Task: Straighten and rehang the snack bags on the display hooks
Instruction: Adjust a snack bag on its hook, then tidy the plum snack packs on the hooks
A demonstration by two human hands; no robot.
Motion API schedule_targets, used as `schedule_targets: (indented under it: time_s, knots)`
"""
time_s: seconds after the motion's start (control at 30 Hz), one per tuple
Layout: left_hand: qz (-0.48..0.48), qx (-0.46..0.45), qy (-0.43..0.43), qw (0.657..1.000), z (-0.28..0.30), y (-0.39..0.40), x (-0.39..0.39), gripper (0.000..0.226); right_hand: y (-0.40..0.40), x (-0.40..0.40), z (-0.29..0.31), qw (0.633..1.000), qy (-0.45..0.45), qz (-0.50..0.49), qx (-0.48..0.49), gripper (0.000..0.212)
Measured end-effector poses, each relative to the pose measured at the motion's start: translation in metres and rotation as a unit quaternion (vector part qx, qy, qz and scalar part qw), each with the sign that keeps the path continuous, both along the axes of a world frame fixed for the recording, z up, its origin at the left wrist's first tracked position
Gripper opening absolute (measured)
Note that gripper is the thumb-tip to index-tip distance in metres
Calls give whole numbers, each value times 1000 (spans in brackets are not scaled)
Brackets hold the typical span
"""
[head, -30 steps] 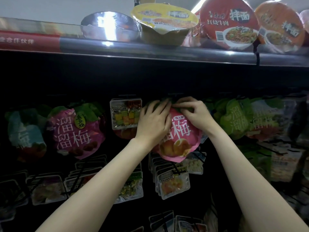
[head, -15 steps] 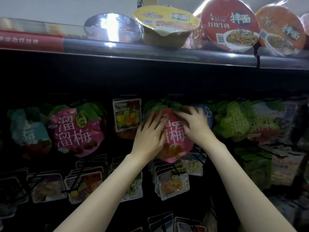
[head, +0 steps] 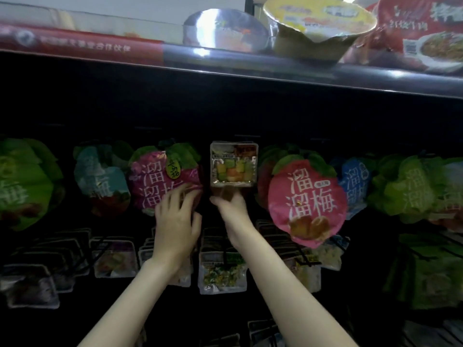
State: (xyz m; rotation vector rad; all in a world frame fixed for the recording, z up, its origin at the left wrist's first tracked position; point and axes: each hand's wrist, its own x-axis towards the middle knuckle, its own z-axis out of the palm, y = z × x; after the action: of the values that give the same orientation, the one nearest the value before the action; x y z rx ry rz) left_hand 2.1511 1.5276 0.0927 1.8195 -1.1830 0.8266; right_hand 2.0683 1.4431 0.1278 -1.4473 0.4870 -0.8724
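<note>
Hands reach up to the hook row: left hand (head: 176,222), fingers spread, rests on the magenta bag (head: 160,181); right hand (head: 231,205) pinches the bottom of the clear pack (head: 234,167) just right of it.

I am looking at a shop display, a snack aisle by the look of it. Rows of plum-shaped snack bags (head: 307,204) in pink, green and blue hang side by side from hooks on a dark back panel, with small clear candy packs (head: 221,276) hung in stacks below. Above runs a shelf (head: 250,68) with a red price strip (head: 80,46), carrying instant noodle bowls (head: 318,28).
</note>
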Motion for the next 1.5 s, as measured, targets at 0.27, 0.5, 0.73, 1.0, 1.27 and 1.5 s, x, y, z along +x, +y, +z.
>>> schedule_targets:
  time_s: [0.27, 0.5, 0.73, 1.0, 1.27, 1.5]
  knots:
    - [47, 101, -52, 992, 5, 9, 28, 56, -64, 58, -2, 909, -259, 15, 325, 32]
    - [30, 96, -41, 994, 5, 10, 31, 56, -41, 48, -11, 883, -295, -51, 360, 15]
    - [5, 60, 36, 998, 10, 13, 24, 48, 7, 11, -3, 913, -246, -65, 318, 11]
    - [-270, -8, 355, 895, 46, 26, -8, 50, 46, -49, -5, 950, -228, -50, 206, 8]
    - [-418, -69, 489, 762, 73, 16, -32, 43, 55, -81, 9, 976, -192, -30, 95, 10]
    - [-394, -48, 434, 809, 41, 54, -24, 26, 49, -95, -27, 977, -165, 50, 128, 36]
